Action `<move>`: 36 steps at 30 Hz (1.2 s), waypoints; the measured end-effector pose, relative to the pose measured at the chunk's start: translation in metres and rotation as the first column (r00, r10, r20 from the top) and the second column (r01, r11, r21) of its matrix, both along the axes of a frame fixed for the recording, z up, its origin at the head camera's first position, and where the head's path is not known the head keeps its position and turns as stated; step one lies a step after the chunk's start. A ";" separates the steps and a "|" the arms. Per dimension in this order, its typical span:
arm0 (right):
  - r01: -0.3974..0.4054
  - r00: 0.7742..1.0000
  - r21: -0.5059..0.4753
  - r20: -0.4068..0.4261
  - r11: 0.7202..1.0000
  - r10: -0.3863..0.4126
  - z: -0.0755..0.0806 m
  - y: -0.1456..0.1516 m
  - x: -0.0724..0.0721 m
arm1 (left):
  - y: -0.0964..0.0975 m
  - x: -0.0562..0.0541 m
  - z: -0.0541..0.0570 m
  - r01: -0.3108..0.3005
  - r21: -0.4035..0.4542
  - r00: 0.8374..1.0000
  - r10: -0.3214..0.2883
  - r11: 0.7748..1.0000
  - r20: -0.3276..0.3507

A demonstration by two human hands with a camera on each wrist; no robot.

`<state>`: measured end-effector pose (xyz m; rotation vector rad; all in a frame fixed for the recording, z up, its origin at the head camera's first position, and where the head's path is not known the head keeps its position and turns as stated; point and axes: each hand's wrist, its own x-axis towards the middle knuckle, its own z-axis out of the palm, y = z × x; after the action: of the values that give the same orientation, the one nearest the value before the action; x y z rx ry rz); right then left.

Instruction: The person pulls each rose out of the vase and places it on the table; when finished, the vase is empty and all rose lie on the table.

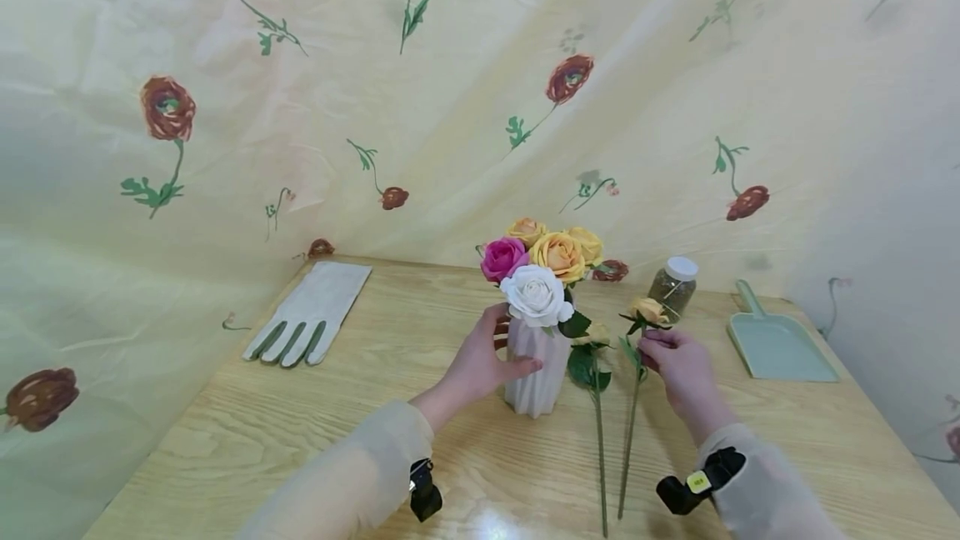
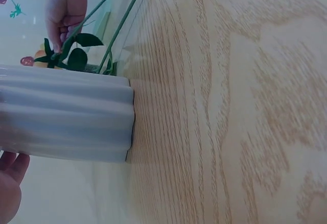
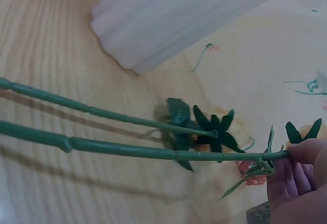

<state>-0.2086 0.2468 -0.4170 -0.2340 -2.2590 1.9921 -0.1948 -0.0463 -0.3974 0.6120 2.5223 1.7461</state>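
"Which colours is the vase (image 1: 537, 369) showing?"
"It is showing pale pinkish white, while a white rose (image 1: 536, 296), a magenta rose (image 1: 503, 259) and yellow-orange roses (image 1: 557, 256) are blazing."
"And the loose roses (image 1: 647, 312)?"
"They are displaying pale yellow over green stems (image 1: 628, 448)."
"The backdrop (image 1: 450, 82)?"
"Rust-red printed flowers (image 1: 167, 111) are dotting its cream; brown grain (image 1: 247, 407) is streaking the tan table (image 1: 480, 457)."
"The jar (image 1: 667, 304)?"
"Its lid (image 1: 682, 269) is gleaming white, its small, distant contents (image 1: 670, 293) apparently showing dark olive."

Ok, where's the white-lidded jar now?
In the head view, the white-lidded jar stands right of centre near the back of the table, just behind the yellow rose in the right grip and left of the green dustpan.
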 end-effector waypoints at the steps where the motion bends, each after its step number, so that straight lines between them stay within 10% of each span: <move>1: 0.005 1.000 -0.001 0.006 1.000 -0.005 -0.003 -0.002 0.000 | 0.000 0.000 0.000 -0.001 -0.001 1.000 0.001 1.000 0.000; 18: 0.001 0.992 0.105 0.124 0.994 -0.014 -0.027 -0.026 0.005 | 0.002 0.000 -0.001 -0.016 -0.008 0.999 0.016 1.000 -0.037; 36: 0.024 0.991 -0.022 0.134 0.999 -0.021 -0.030 -0.031 0.006 | 0.002 0.001 -0.003 -0.015 0.029 1.000 0.015 0.999 -0.023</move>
<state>-0.2027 0.2162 -0.4474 -0.4057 -2.3008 2.0504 -0.1939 -0.0439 -0.4003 0.6196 2.5280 1.7932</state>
